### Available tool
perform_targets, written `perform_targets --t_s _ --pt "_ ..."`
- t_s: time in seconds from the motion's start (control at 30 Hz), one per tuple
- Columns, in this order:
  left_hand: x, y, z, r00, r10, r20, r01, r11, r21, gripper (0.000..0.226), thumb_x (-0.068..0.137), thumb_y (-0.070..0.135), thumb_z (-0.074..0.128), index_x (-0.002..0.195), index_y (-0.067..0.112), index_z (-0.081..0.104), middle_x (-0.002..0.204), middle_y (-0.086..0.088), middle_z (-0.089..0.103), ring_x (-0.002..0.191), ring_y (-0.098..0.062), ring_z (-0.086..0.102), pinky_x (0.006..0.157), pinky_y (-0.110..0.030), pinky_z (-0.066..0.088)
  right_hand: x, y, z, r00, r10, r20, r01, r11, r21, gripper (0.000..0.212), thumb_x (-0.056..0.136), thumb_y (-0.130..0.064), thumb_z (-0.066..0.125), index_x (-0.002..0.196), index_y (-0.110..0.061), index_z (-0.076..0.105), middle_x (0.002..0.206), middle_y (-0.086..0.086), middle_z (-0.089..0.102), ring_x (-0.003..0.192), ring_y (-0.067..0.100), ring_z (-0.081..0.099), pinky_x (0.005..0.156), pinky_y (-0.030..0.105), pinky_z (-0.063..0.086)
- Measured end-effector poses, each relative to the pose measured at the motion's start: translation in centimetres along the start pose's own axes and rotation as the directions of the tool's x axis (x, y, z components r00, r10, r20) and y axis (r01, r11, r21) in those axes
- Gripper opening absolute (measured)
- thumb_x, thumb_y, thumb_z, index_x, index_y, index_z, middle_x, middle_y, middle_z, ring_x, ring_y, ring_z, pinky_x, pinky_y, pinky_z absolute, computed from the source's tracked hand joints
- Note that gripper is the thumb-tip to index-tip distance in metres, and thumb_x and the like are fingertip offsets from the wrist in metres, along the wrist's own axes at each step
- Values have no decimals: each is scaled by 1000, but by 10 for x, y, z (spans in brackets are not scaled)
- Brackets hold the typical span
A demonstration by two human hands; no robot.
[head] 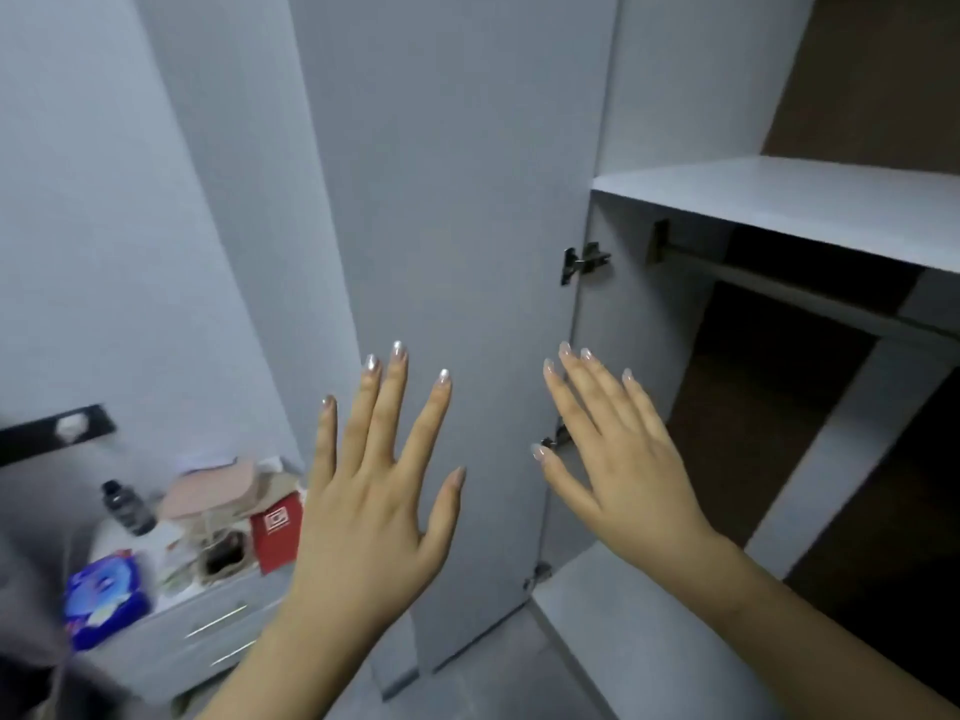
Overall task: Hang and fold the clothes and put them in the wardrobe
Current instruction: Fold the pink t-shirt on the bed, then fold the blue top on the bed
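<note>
Two bare hands are raised before an open grey wardrobe door point(457, 252). The left hand point(363, 511) has its fingers spread straight and released, holding nothing. The right hand point(618, 459) also has straight, released fingers, pointing toward the door's hinged edge. Beyond the right fingers, the wardrobe point(649, 356) shows a shelf point(805, 200) and a rail point(779, 283). Left of the left fingers, a low table point(218, 631) holds clutter. No clothes are visible.

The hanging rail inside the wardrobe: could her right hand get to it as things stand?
Probably yes. The door stands open, the right hand is open and holds nothing, and no clothes or other objects show between it and the rail under the shelf.
</note>
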State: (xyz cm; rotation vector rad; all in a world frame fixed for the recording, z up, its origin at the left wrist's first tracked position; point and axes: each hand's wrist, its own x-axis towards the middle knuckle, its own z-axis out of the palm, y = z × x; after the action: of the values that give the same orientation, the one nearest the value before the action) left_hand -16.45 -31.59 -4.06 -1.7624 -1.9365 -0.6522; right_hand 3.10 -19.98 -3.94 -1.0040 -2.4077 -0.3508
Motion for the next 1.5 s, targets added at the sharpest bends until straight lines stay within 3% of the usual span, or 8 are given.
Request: perform_targets --t_s 0.27,0.6,0.67,0.83,1.1,1.27,1.4,1.5 --pt "-152 -84 -89 916 -400 36 387 902 191 69 92 45 40 155 25 18 164 -6 5 151 -24 4 119 -51 9 -1 -171 16 922 -382 55 360 902 239 66 98 -49 29 154 -15 22 161 5 21 149 21 18 120 45 19" --pt "-386 -174 -222 681 -727 -84 720 645 258 63 96 46 34 155 27 20 164 -2 5 151 -20 2 117 -51 8 -55 -467 -9 671 -739 -58 682 585 440 64 96 -48 34 151 -13 34 158 5 29 145 22 28 118 43 20" --pt "-443 -184 -251 594 -795 -122 785 539 306 64 96 45 34 155 26 16 164 -2 2 151 -21 0 118 -51 8 -76 -534 -16 582 -807 -98 742 479 468 64 97 -48 34 151 -13 33 159 5 28 147 21 26 118 45 23" --pt "-578 -188 -325 275 -922 -272 921 172 350 67 96 46 34 156 25 14 164 -2 -1 151 -21 -1 118 -50 6 -146 -680 -37 322 -931 -171 823 186 537 64 98 -48 34 151 -12 32 159 5 26 147 21 24 118 44 23" --pt "-743 -139 -377 -242 -851 -467 873 -401 278 67 96 48 30 156 25 10 164 -3 -3 151 -21 -4 119 -50 5 -283 -862 -70 -209 -927 -310 768 -352 535 65 100 -50 29 154 -15 23 162 2 17 149 17 14 119 42 18" --pt "-809 -119 -385 -438 -737 -515 735 -623 267 66 97 47 32 156 24 13 164 -4 -1 151 -23 -1 118 -50 8 -357 -943 -81 -423 -816 -394 616 -578 536 64 101 -50 28 155 -18 18 162 0 12 150 15 9 121 39 11" --pt "-856 -105 -386 -585 -601 -544 617 -766 183 67 95 48 32 155 25 17 164 -5 5 151 -23 6 118 -51 14 -421 -1002 -81 -522 -747 -412 499 -659 562 65 102 -51 24 156 -21 5 164 -2 1 150 12 -4 123 38 5" --pt "-890 -96 -383 -645 -551 -529 561 -812 162 67 92 47 34 154 22 24 163 -7 11 149 -25 12 117 -54 21 -469 -1027 -80 -596 -702 -389 457 -695 555 65 103 -51 23 156 -22 -1 164 -2 -3 150 12 -6 123 35 -2"
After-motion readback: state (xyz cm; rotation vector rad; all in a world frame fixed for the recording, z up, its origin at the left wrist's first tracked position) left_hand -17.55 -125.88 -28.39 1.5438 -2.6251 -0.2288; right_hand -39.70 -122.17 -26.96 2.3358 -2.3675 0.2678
